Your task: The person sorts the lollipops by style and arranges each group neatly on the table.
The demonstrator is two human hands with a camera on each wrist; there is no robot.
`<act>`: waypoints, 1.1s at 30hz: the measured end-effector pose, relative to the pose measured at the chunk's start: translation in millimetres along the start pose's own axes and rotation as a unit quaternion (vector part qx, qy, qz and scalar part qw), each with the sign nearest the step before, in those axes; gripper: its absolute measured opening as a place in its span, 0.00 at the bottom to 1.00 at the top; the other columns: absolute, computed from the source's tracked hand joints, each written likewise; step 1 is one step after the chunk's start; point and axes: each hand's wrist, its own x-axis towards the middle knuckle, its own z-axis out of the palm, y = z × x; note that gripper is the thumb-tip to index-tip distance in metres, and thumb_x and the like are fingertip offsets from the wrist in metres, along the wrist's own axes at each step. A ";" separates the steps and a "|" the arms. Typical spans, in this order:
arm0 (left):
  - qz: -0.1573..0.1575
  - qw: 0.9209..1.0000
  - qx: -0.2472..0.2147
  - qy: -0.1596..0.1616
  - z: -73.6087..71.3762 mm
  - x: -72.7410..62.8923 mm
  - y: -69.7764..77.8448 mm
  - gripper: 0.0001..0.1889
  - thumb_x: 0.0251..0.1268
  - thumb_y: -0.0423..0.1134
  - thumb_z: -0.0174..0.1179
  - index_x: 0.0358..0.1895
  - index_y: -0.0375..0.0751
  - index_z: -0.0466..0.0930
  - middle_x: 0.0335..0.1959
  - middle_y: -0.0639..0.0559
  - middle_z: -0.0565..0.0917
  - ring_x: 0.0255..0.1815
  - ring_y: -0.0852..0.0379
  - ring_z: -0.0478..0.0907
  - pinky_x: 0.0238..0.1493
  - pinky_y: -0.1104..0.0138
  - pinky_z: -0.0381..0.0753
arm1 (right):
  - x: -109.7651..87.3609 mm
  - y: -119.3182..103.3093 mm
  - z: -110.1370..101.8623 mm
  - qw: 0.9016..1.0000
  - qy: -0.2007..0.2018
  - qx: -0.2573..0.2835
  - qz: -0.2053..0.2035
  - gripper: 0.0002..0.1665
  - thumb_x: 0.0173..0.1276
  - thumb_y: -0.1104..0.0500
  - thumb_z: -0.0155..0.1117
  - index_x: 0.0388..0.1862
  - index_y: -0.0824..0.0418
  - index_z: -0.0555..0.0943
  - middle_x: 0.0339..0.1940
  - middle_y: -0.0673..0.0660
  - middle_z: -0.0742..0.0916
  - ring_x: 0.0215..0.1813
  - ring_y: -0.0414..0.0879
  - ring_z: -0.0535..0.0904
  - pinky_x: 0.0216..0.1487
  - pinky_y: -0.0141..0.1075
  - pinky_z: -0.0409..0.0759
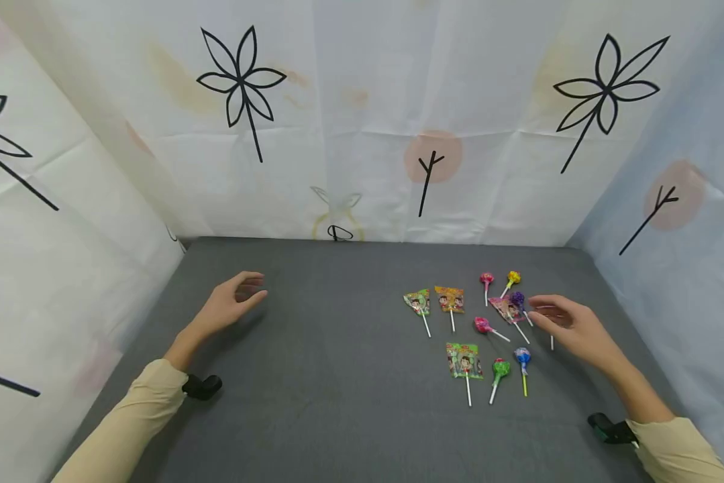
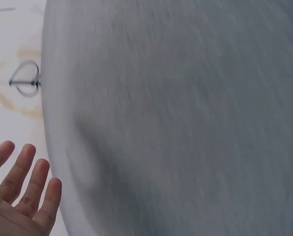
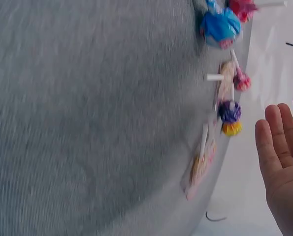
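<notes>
My left hand hovers over the grey table at the left with its fingers loosely bent, holding nothing. The right hand is above the right end of a group of lollipops, its fingers relaxed and nothing in them. Closest to its fingertips is a purple lollipop, beside a flat pink-wrapped lollipop. A white stick shows under the right hand; its head is hidden there. In the right wrist view, a flat pink packet lollipop lies apart from the purple lollipop.
Nearby are a yellow lollipop, two pink ones, a green one and a blue one. Flat-wrapped lollipops lie to their left. White patterned curtains border the grey table at the back and sides.
</notes>
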 end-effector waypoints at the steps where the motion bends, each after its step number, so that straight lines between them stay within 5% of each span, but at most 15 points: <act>1: 0.000 1.000 -0.010 0.001 3.9 1.9 2.5 0.25 0.75 0.41 0.63 0.68 0.32 0.72 0.61 0.36 0.78 0.60 0.37 0.77 0.58 0.43 0.74 | 0.8 -0.8 1.9 1.000 -0.002 0.010 0.000 0.18 0.74 0.67 0.65 0.59 0.71 0.79 0.50 0.68 0.85 0.48 0.26 0.77 0.46 0.18 0.73; 7: 0.005 0.998 -0.054 -0.006 30.4 18.1 19.1 0.26 0.73 0.42 0.66 0.67 0.33 0.73 0.61 0.39 0.79 0.59 0.40 0.78 0.57 0.45 0.75 | 5.3 2.7 1.6 0.999 -0.006 0.035 0.016 0.18 0.75 0.64 0.65 0.59 0.71 0.80 0.51 0.69 0.85 0.48 0.27 0.79 0.45 0.20 0.76; 18: 0.042 0.996 -0.068 -0.028 85.5 63.4 57.7 0.28 0.66 0.42 0.72 0.66 0.34 0.75 0.61 0.43 0.80 0.59 0.43 0.78 0.57 0.50 0.77 | 4.9 40.3 -15.3 0.999 0.004 0.045 0.031 0.22 0.72 0.66 0.68 0.60 0.75 0.78 0.51 0.72 0.84 0.48 0.25 0.79 0.42 0.22 0.78; 25: 0.079 0.993 -0.073 -0.049 119.3 87.1 85.3 0.31 0.64 0.42 0.74 0.66 0.32 0.75 0.60 0.42 0.80 0.60 0.43 0.77 0.59 0.53 0.75 | 6.4 55.4 -21.3 0.998 0.001 0.026 0.056 0.26 0.70 0.63 0.71 0.62 0.74 0.77 0.54 0.59 0.84 0.50 0.24 0.76 0.41 0.20 0.76; 33: 0.091 0.988 -0.096 -0.076 147.1 100.6 104.7 0.32 0.62 0.41 0.75 0.66 0.30 0.75 0.60 0.38 0.80 0.60 0.44 0.77 0.61 0.55 0.74 | 11.0 67.9 -20.9 0.998 -0.021 -0.004 0.055 0.29 0.68 0.63 0.73 0.63 0.75 0.76 0.58 0.76 0.80 0.52 0.24 0.71 0.45 0.17 0.71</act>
